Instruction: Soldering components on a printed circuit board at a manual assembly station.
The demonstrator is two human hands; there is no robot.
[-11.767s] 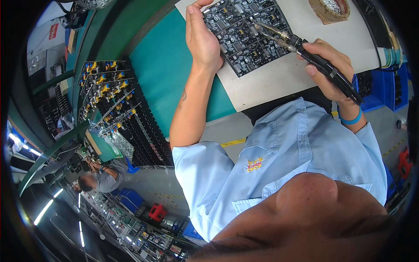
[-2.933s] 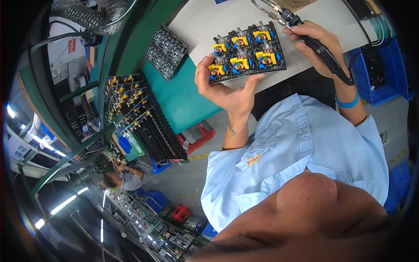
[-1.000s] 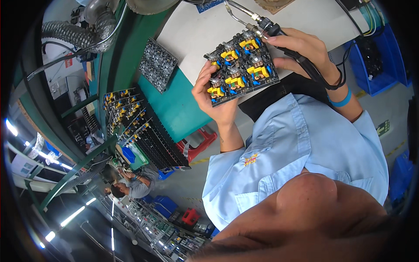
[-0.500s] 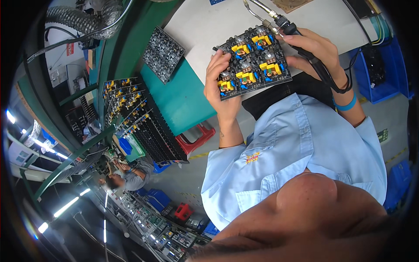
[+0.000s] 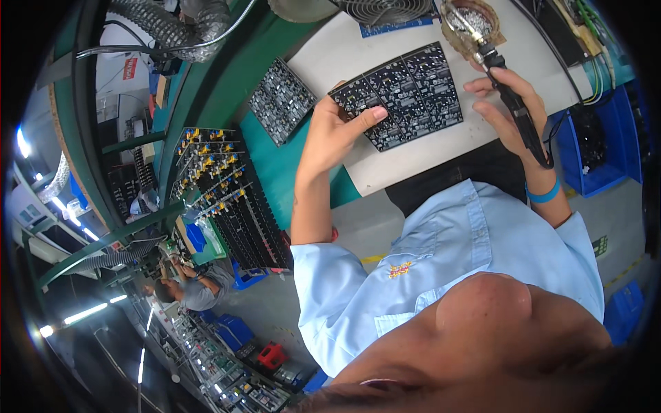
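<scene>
My left hand (image 5: pixel 332 134) grips the left edge of a black circuit board panel (image 5: pixel 416 93), thumb on top and fingers mostly hidden beneath. The panel's flat side, dotted with solder points and scored into several sections, faces up. To its right, my right hand (image 5: pixel 513 127) is closed around the black handle of a soldering iron (image 5: pixel 515 107), its thumb and a finger stretched toward the panel but apart from it. The iron's metal front end lies over a round brown dish (image 5: pixel 490 15) with silvery bits inside.
Another circuit board panel (image 5: pixel 281 101) lies left on the green mat (image 5: pixel 265 155). A rack (image 5: pixel 251 220) of boards with yellow and blue parts stands farther left. A coiled wire stand (image 5: pixel 385 8) is at the back, a blue bin (image 5: pixel 585 148) at right. Another person (image 5: pixel 206 286) works far left.
The panel has been turned over: its yellow and blue parts faced up before, now its flat side does. My right hand has come away from the panel's right edge, the iron now over the dish.
</scene>
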